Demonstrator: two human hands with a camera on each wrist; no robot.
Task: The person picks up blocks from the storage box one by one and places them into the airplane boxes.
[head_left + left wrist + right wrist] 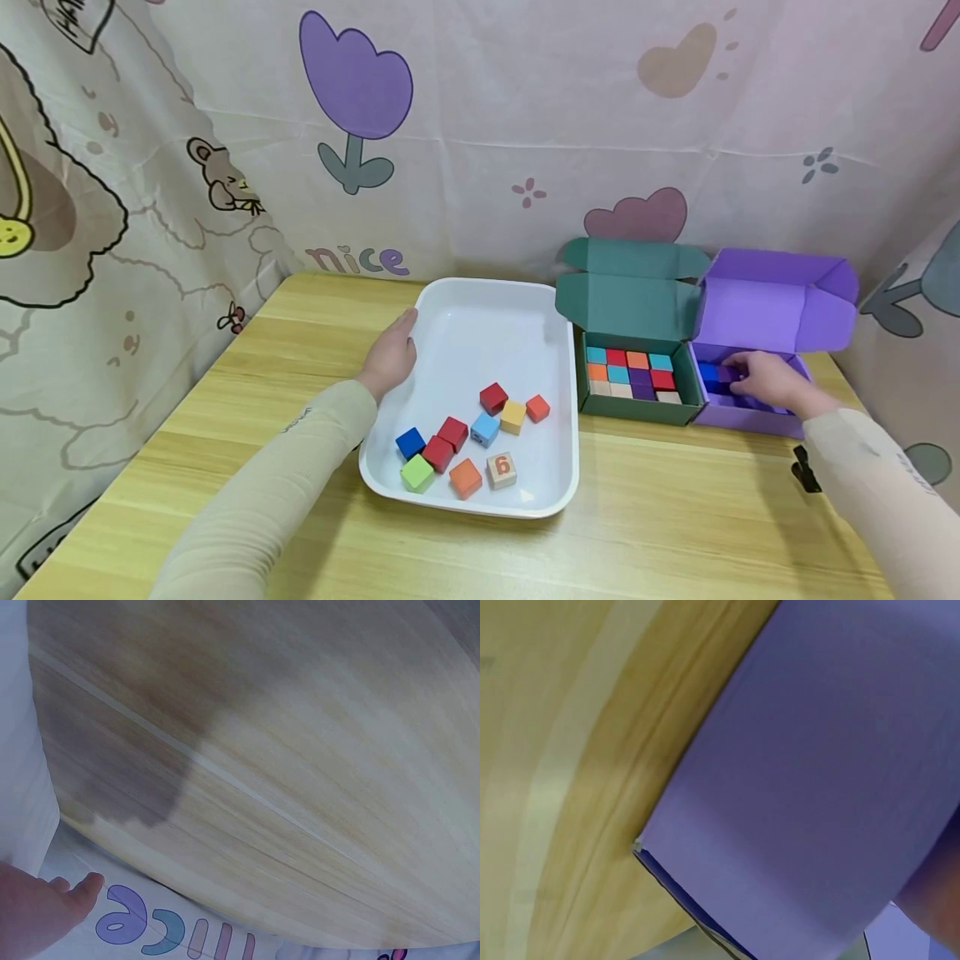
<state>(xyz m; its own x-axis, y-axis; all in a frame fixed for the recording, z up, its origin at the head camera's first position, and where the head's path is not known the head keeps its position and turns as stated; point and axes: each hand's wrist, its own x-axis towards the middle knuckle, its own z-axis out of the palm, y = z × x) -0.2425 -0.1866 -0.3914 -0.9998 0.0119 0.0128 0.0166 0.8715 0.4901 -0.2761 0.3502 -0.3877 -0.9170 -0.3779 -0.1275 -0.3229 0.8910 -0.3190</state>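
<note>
My left hand (390, 357) holds the left rim of a white tray (487, 333). In the left wrist view only part of that hand (49, 911) shows, at the lower left corner. Red, orange, blue, green, yellow and plain wooden cubes lie in the tray's near half; a number is printed on the wooden cube (502, 471). Over at the right, my right hand (776, 383) reaches into an open purple box (750, 419). Its fingertips pinch a dark purple cube (726, 377), beside a blue cube (707, 375) in the box's back left corner. The hand covers part of the interior.
An open green box (637, 408), with rows of coloured cubes, stands between the tray and the purple box. Both lids are raised toward the patterned cloth (465, 167) behind. A small black object (806, 469) lies on the wooden table (660, 508) near my right forearm.
</note>
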